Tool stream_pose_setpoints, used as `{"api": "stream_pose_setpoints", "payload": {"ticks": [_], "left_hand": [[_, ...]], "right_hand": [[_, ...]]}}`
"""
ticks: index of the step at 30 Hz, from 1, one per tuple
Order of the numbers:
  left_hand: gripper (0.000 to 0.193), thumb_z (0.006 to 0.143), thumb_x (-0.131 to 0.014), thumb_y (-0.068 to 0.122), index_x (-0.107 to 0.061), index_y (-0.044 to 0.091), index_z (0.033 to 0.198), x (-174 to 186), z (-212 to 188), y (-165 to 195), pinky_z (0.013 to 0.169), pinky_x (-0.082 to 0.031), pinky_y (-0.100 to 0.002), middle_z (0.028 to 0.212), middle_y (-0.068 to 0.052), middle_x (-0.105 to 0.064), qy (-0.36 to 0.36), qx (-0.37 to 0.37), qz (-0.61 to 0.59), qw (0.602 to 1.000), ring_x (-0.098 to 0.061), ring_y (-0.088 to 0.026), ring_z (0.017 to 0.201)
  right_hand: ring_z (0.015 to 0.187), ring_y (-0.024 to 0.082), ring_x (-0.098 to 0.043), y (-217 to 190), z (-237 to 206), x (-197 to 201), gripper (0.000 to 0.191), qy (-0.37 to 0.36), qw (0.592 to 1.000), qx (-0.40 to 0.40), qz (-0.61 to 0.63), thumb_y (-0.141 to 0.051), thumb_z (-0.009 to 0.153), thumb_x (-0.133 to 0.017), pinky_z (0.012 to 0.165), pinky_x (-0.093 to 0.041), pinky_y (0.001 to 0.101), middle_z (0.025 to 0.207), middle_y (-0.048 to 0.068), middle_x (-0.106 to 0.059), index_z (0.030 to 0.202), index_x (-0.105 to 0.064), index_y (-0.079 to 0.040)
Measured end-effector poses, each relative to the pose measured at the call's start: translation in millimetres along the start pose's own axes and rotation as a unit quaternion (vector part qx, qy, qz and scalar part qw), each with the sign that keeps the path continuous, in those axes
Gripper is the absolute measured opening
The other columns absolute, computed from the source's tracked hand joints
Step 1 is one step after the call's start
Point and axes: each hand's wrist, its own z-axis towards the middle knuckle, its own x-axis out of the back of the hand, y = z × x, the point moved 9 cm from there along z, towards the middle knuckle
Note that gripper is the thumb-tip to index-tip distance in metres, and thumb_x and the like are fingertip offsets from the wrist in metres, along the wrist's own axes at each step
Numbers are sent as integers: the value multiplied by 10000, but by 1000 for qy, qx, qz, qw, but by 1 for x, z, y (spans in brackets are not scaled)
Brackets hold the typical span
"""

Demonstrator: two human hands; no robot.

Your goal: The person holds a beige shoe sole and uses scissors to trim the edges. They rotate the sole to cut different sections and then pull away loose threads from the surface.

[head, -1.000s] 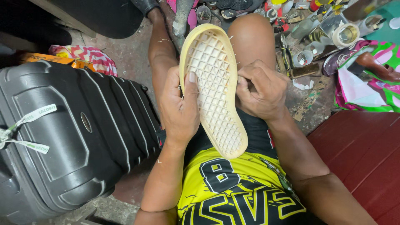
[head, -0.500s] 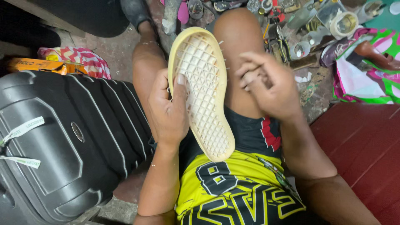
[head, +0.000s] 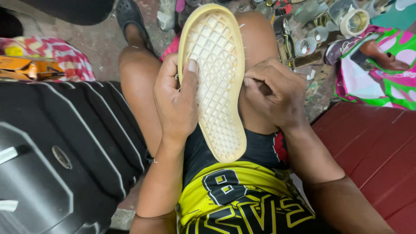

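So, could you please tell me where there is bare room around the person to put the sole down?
The red floor by the right forearm, below the pink-and-green cloth, is bare. A strip of concrete lies between the patterned cloth and the black clog. The top right is crowded with jars and tins; the black suitcase fills the left.

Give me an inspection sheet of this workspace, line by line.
Surface: the person's lap; bare concrete floor beyond the knees.
Job's things: pale yellow rubber shoe sole with a diamond-grid tread, tread side up, lying along the right thigh.
Clutter: glass jars and small tools on the floor at top right; a brown shoe on a pink and green cloth.
Grippers: left hand grips the sole's left edge, thumb on the tread; right hand curled against its right edge.
Cables: nothing seen.
Surroundings: black hard-shell suitcase at left; dark red boards at right.
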Motion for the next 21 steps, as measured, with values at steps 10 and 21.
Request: {"api": "stream_pose_setpoints", "payload": {"ticks": [10, 21], "left_hand": [[110, 1066, -687, 79, -644, 17, 1146, -25, 22, 34, 773, -540, -259, 947, -71, -690, -11, -89, 195, 977, -663, -120, 809], [225, 994, -747, 67, -590, 25, 1150, -55, 21, 44, 804, -559, -339, 1011, -141, -659, -69, -153, 264, 950, -697, -297, 913]], "right_hand": [[825, 220, -695, -6, 26, 15, 156, -19, 999, 26, -30, 46, 979, -761, 745, -548, 315, 985, 106, -710, 1117, -721, -15], [780, 305, -653, 4, 25, 3, 108, -141, 971, 25, -192, -101, 1071, -695, 646, -486, 399, 904, 142, -616, 1027, -621, -36]]}}
